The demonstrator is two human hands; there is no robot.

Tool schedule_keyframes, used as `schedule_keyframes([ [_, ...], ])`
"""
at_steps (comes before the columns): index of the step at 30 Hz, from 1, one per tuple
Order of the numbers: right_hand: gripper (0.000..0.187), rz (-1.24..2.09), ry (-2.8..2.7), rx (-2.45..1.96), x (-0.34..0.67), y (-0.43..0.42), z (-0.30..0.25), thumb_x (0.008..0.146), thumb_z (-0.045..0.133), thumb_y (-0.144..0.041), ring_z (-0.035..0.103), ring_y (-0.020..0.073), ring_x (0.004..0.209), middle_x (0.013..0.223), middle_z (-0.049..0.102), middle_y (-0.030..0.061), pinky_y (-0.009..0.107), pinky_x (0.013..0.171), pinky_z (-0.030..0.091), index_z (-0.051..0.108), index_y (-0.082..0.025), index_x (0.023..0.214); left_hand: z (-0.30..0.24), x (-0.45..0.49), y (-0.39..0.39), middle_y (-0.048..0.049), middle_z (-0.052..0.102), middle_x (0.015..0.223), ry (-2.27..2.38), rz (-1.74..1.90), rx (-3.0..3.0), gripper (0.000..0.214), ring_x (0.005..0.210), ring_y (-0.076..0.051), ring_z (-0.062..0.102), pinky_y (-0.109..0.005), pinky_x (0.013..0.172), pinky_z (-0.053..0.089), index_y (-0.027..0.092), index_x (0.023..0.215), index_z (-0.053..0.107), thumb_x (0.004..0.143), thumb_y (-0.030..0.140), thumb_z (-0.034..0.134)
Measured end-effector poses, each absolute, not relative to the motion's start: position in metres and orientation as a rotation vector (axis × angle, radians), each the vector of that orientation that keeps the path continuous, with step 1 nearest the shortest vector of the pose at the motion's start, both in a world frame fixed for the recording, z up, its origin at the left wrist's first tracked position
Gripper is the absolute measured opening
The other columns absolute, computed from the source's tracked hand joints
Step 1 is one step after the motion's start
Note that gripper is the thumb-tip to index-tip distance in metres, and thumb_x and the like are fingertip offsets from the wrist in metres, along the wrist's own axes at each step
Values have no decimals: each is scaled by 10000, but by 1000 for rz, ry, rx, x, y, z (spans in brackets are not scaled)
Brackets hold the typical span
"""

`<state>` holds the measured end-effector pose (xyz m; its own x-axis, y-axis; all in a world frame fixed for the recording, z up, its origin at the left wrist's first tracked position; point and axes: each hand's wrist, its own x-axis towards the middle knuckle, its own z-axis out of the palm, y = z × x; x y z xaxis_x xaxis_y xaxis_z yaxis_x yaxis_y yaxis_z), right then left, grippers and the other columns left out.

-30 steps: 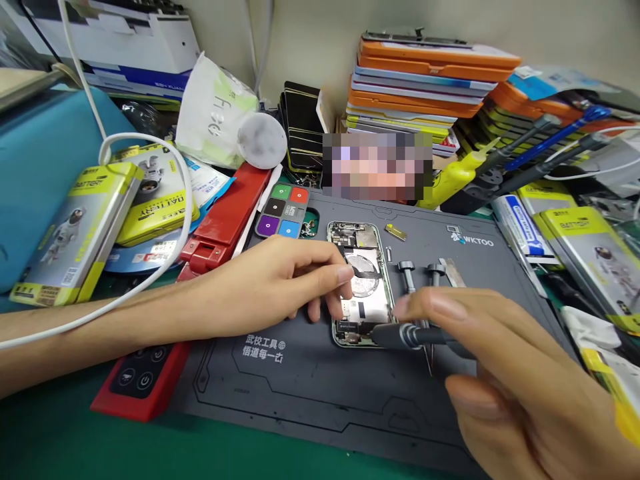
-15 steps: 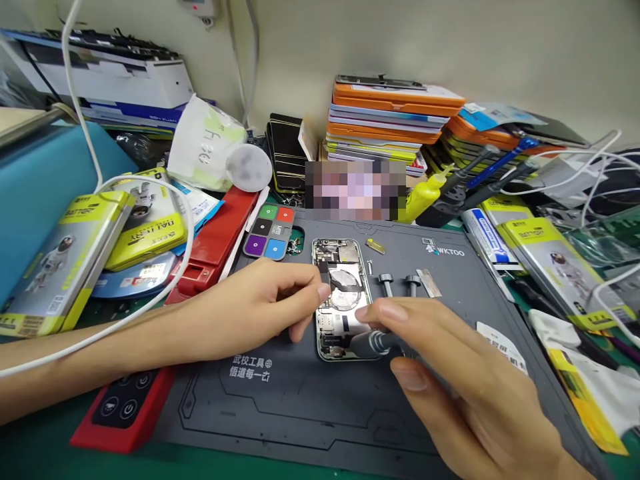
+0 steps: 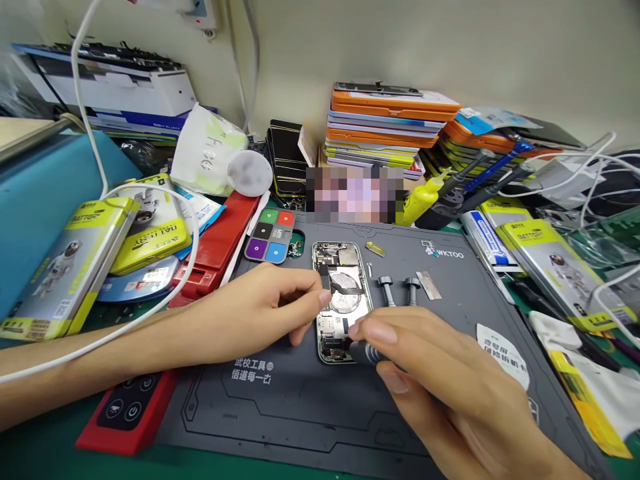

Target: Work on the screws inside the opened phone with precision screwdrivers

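Observation:
An opened phone (image 3: 345, 265) lies on the dark grey repair mat (image 3: 280, 420), its circuit board, bare round coil and a black flex cable exposed. At the phone's left edge, my left hand (image 3: 280, 300) is closed, thumb tip over the inner parts and curled fingers against the side. My right hand (image 3: 455, 373) is wrapped around a grey screwdriver (image 3: 367, 352) tilted low over the phone's bottom end; fingers hide much of it, and its tip cannot be made out. Just right of the phone lie two more screwdrivers (image 3: 399, 291) and a small yellow-tipped part (image 3: 375, 249).
A coloured magnetic pad (image 3: 270, 235) and a red device (image 3: 210, 247) are to the left. Battery boxes (image 3: 75, 260) flank the mat. A white cable (image 3: 193, 247) loops over my left forearm. Behind stand stacked boxes (image 3: 390, 120), a yellow bottle (image 3: 423, 197) and a tool holder (image 3: 440, 213).
My right hand and the screwdriver have shifted slightly left over the phone's lower end. My left hand stays at the phone's edge. The camera view has tilted a little.

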<state>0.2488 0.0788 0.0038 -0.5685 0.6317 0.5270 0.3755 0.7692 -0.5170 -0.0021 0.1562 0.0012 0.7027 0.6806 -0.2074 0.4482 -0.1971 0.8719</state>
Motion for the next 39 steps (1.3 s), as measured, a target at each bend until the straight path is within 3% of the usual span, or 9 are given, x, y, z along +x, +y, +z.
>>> schedule_keyframes([
  [12, 616, 424, -2230, -784, 248, 78, 5, 917, 525, 91, 635, 119, 1172, 1213, 691, 51, 261, 1009, 542, 523, -155, 1481, 1, -3, 155, 60, 638, 748, 891, 268, 1823, 459, 703, -106, 573, -261, 681, 433, 203, 785, 590, 1109, 498, 453],
  [19, 574, 379, -2270, -783, 249, 80, 5, 937, 541, 57, 633, 99, 1158, 1199, 685, 42, 230, 1031, 519, 520, -159, 1468, -2, -4, 155, 81, 630, 764, 870, 351, 1745, 344, 692, -108, 556, -268, 665, 436, 217, 844, 555, 1104, 437, 504],
  [24, 557, 340, -2265, -778, 246, 81, 6, 936, 545, 54, 641, 91, 1136, 1171, 689, 43, 205, 1014, 518, 531, -149, 1454, -4, -4, 154, 69, 618, 766, 857, 352, 1731, 363, 684, -113, 554, -266, 649, 445, 222, 892, 542, 1115, 498, 465],
  [30, 505, 185, -2297, -758, 244, 85, 3, 920, 651, -6, 692, 156, 961, 1034, 744, 60, 287, 881, 591, 584, -153, 1399, -2, -3, 153, 62, 627, 814, 854, 349, 1705, 354, 664, -97, 523, -236, 626, 444, 229, 1007, 541, 1117, 547, 430],
  [35, 630, 238, -2238, -811, 243, 77, -1, 929, 611, 27, 726, 174, 990, 1079, 772, 61, 318, 890, 630, 509, -202, 1507, -2, -1, 155, 58, 676, 830, 762, 405, 1648, 212, 712, -70, 615, -176, 661, 484, 220, 1053, 607, 1094, 423, 561],
  [39, 659, 476, -1766, -1043, 238, 67, 2, 949, 666, -32, 761, 165, 976, 1122, 756, 46, 262, 809, 667, 492, -296, 1528, -1, -1, 157, 38, 747, 895, 749, 426, 1620, 166, 720, -68, 672, -161, 667, 526, 225, 1032, 761, 1027, 371, 682],
])
